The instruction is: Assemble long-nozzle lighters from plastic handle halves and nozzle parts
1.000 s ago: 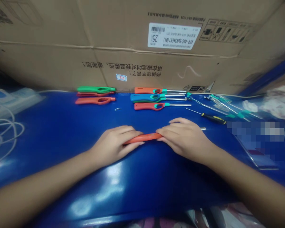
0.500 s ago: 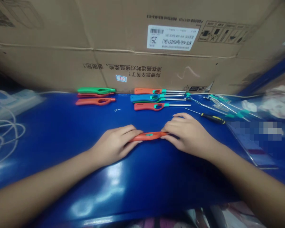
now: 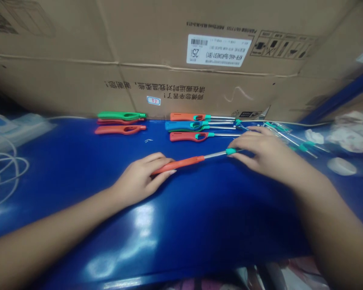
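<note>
My left hand (image 3: 145, 175) is closed around the orange handle (image 3: 184, 162) of a gas lighter, just above the blue table. A silver metal tube (image 3: 215, 154) extends from the handle's right end and carries a teal plastic piece (image 3: 230, 151). My right hand (image 3: 263, 151) pinches at that teal piece, with thumb below and fingers above; whatever lies deeper in the fingers is hidden. Behind them rest several complete lighters, among them a red lighter (image 3: 187, 137) and a blue lighter (image 3: 181, 125).
Handles without tubes lie at the back left, including a green handle (image 3: 121, 115) and an orange-red handle (image 3: 119, 129). Loose metal tubes (image 3: 295, 139) are at the right. A cardboard box (image 3: 157, 72) walls off the back. White cables (image 3: 9, 173) coil at the left.
My right hand has moved right and slightly away from me, and a metal tube with a teal piece now shows outside the orange handle. My left hand shifted slightly left. The screwdriver is now hidden.
</note>
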`<action>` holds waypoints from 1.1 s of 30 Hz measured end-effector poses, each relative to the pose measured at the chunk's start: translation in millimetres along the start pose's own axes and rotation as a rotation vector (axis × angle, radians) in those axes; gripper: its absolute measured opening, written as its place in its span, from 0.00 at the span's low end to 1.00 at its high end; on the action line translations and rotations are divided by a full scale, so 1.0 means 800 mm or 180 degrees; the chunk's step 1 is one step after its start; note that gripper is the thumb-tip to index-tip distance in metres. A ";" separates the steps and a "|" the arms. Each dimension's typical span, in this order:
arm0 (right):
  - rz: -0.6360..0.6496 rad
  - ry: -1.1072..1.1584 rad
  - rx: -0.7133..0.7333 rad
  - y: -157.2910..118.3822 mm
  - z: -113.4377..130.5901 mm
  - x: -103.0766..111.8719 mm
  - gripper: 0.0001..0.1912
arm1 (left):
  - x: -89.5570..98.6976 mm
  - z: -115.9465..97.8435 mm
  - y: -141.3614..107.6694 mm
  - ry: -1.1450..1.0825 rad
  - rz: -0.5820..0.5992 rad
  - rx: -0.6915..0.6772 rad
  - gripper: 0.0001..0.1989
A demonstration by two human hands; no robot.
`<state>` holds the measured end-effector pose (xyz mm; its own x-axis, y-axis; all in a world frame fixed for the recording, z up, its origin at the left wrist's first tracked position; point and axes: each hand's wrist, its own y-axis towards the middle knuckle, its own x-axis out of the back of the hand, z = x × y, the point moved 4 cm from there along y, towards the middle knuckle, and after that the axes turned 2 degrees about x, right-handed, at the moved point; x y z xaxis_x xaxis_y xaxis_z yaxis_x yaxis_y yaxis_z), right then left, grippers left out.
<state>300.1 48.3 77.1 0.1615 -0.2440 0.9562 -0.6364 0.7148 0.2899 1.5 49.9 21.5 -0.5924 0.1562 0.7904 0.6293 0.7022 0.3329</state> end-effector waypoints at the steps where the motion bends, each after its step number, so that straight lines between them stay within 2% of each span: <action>1: 0.0001 0.0017 0.0071 0.001 0.003 -0.001 0.08 | 0.000 0.000 0.000 -0.0005 -0.0009 -0.0021 0.11; 7: 0.0018 0.0120 0.0464 0.008 0.023 -0.013 0.11 | 0.000 -0.002 -0.001 0.0003 0.0043 -0.0083 0.11; 12: -0.0187 0.0127 0.0713 0.012 0.046 -0.020 0.12 | -0.002 -0.007 -0.002 0.0036 0.0097 -0.0197 0.12; 19: -0.0465 0.0080 0.0763 0.013 0.075 -0.039 0.13 | -0.002 -0.019 -0.008 -0.0119 0.0090 -0.0448 0.16; 25: -0.0700 0.0131 0.0875 0.011 0.085 -0.044 0.12 | 0.004 -0.022 -0.004 -0.0575 -0.0011 -0.0185 0.09; 28: -0.0794 0.0149 0.0952 0.009 0.088 -0.041 0.11 | 0.004 -0.021 -0.002 -0.0819 0.0066 0.0020 0.07; 33: -0.0497 0.0102 0.1021 0.005 0.092 -0.044 0.13 | 0.002 -0.028 -0.007 -0.0635 0.0161 -0.0162 0.09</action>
<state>236.7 11.5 41.9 0.2958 -0.3098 0.9036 -0.8057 0.4272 0.4102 7.9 30.5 32.5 -0.6441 0.3282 0.6909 0.6823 0.6548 0.3250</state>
